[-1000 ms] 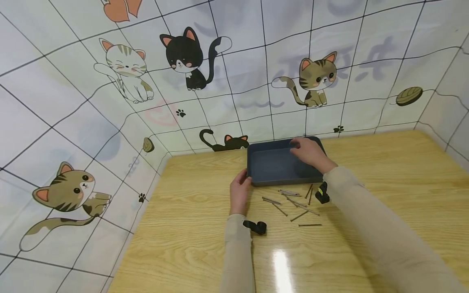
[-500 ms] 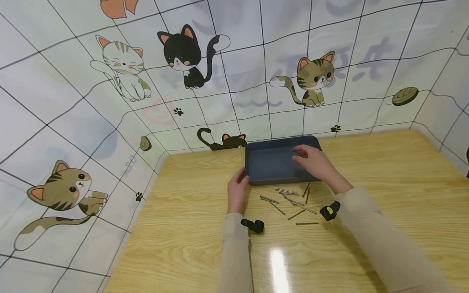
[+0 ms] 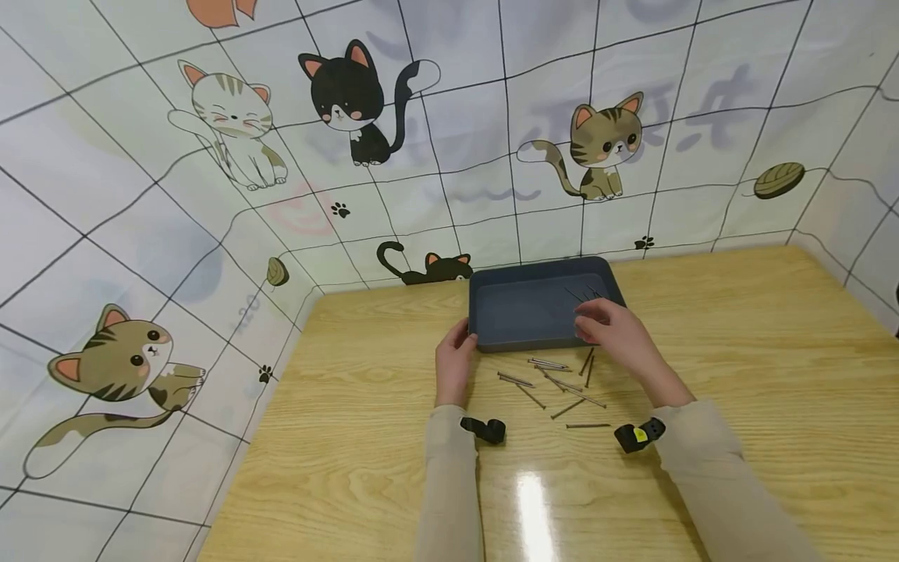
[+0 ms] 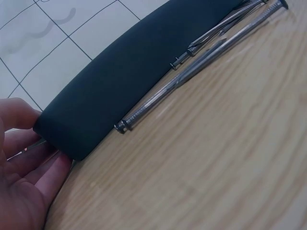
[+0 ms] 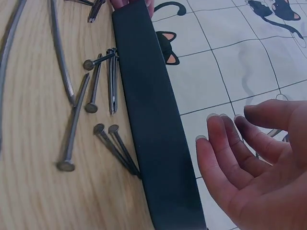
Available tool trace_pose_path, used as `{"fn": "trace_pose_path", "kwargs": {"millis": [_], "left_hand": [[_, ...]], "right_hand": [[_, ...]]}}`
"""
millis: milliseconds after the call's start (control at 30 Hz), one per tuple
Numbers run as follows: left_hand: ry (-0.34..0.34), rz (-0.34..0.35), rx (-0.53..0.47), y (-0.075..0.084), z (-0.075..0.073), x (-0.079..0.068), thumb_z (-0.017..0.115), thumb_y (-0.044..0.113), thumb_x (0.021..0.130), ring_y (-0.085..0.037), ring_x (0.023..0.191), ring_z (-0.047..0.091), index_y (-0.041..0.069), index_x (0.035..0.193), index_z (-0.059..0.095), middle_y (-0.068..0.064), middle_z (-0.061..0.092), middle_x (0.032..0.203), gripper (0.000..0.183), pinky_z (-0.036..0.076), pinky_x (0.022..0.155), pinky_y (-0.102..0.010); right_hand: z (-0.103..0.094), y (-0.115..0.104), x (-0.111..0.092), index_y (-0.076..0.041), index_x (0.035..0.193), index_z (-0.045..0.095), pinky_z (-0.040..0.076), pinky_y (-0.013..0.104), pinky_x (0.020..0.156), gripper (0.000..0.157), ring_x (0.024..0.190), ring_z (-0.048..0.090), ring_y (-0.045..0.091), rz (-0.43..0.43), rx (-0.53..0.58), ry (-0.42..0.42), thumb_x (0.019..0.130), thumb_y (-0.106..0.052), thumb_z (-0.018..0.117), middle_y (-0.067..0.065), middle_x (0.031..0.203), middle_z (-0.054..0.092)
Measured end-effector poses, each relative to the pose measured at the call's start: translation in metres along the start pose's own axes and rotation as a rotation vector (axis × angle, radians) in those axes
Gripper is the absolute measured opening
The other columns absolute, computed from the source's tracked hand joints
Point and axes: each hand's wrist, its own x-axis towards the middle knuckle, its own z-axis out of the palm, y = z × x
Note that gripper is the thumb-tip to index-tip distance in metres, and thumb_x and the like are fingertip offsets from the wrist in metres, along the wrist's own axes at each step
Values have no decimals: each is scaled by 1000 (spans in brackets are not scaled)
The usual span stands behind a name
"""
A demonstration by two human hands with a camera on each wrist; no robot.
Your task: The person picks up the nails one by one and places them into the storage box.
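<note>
A dark blue-grey tray [image 3: 527, 312] stands at the back of the wooden table. My left hand [image 3: 454, 367] holds its near left corner, with the thumb and fingers at the tray's wall [image 4: 96, 91] in the left wrist view. Over the tray's near right part is my right hand [image 3: 614, 336], fingers loosely bent and nothing between them in the right wrist view. Thin dark nails [image 3: 581, 294] show inside the tray just beyond those fingers, partly hidden by the hand. Several loose steel nails [image 3: 567, 426] lie scattered on the table in front of the tray.
The wooden table [image 3: 365, 437] meets a cloth backdrop [image 3: 492, 140] printed with cats and grid lines, close behind the tray. Small black wrist cameras [image 3: 492, 431] are strapped at both sleeves.
My right hand has drawn back toward me and slightly right over the tray, and nails inside the tray have come into sight. My left hand stays at the tray's corner.
</note>
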Motion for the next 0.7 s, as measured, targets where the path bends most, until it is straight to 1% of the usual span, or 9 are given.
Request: {"fn": "trace_pose_path", "kwargs": {"millis": [133,233,300,400,500,567,700], "left_hand": [[11,-7,2,-10,0,5,54,14,89,-18,113,48,11,127,51,-5,53,125,38,42,90,-33],[28,-2,38,-11,1,6,54,17,89,-12,110,49,14,127,52,0,54,122,38,42,89,-30],[34,7,49,-11,2,7,54,17,89,-11,109,50,14,127,52,1,55,121,38,43,88,-29],[31,1,52,-10,2,6,53,18,89,-11,109,49,14,128,50,0,54,122,39,42,89,-30],[26,-25,45,-10,1,5,53,18,89,-12,110,48,15,129,50,0,54,123,40,41,90,-30],[29,-35,44,-11,1,5,54,18,90,-12,111,48,15,129,50,-1,53,123,40,41,90,-31],[27,-38,17,-12,3,5,53,17,90,-15,113,47,15,128,50,-3,53,124,39,41,91,-31]], "right_hand": [[1,6,-3,-3,118,49,48,43,79,39,92,58,26,15,15,20,93,-32,47,15,104,57],[0,8,-4,-2,117,50,47,44,79,38,92,58,29,27,15,27,93,-31,47,16,103,57],[-1,9,-6,-2,116,51,47,44,78,38,92,58,30,36,8,23,93,-31,47,17,102,58],[-3,10,-7,-2,115,53,48,41,75,38,90,58,30,40,-46,9,92,-32,48,17,101,59],[-7,10,-9,-3,113,55,47,38,70,35,86,58,29,51,-114,-34,93,-31,48,16,96,61],[-9,9,-10,-3,112,56,48,37,70,34,84,58,28,64,-135,-80,92,-29,48,15,96,61],[-12,9,-12,1,115,54,50,40,71,35,85,58,29,96,-94,-168,92,-25,49,19,101,59]]}}
